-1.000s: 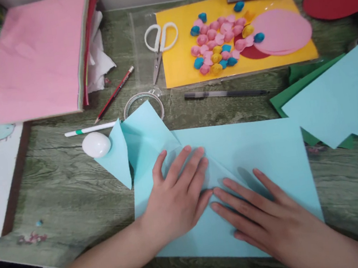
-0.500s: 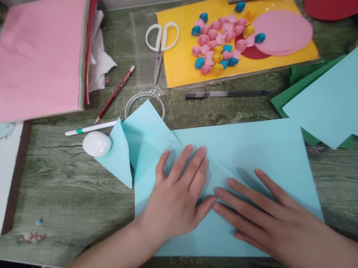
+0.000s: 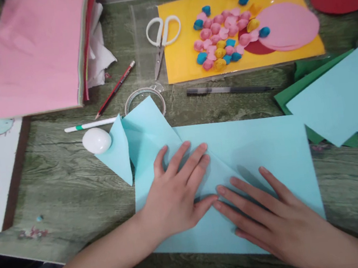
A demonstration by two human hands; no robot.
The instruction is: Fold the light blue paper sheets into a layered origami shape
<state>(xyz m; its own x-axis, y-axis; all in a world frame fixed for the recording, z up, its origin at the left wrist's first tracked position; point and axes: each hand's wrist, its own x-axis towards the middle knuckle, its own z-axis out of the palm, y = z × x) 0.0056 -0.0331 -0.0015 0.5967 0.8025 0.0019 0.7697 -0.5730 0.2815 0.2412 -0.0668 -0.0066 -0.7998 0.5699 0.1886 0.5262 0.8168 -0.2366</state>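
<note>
Green wood-grain tabletop point(image 3: 63, 174), blue sheet point(image 3: 264, 141) flat on it. Looks like a flattening step: left hand point(image 3: 174, 200) and right hand point(image 3: 274, 222) palm-down, fingers loosely spread, seemingly pinching nothing, though palms hide some. Next move needs even pressure imo.

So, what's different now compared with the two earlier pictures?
Very little. The left hand's thumb has slid slightly toward the person; the right hand shows at most a tiny shift. Most things sit a little higher in view, which looks like camera movement. Nothing was newly taken hold of or let go. Both hands still press the light blue paper; the white egg-shaped object and scissors stayed put.
</note>
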